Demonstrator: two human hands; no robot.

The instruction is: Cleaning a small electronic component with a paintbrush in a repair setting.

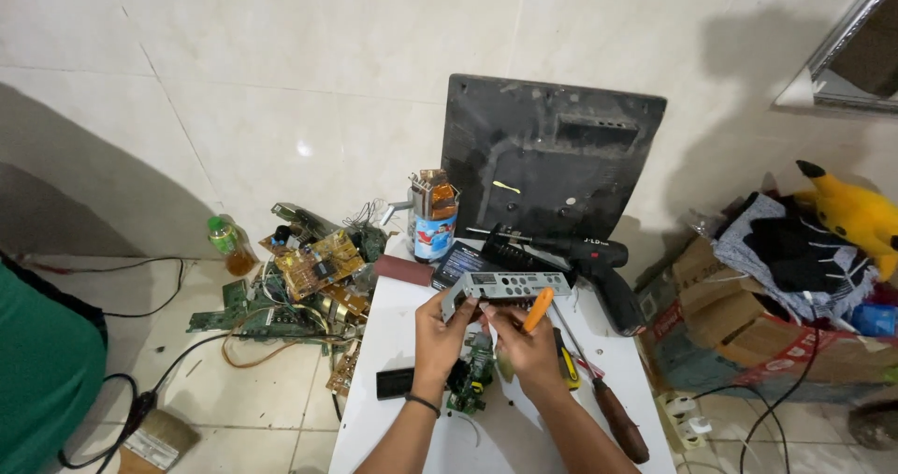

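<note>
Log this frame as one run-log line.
left hand: holds grey faceplate | right hand: grips orange-handled screwdriver at faceplate | surface: white table | nearby: black power drill, wooden-handled screwdriver

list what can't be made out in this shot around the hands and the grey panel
Head view only:
- Screwdriver tip: the orange-handled screwdriver in the right hand ends behind the fingers.
- Underside of the grey panel: turned away; left hand covers its end.
- Small green board below the hands: partly covered, parts too small.
- Brush: cut off by the bottom edge.
</note>
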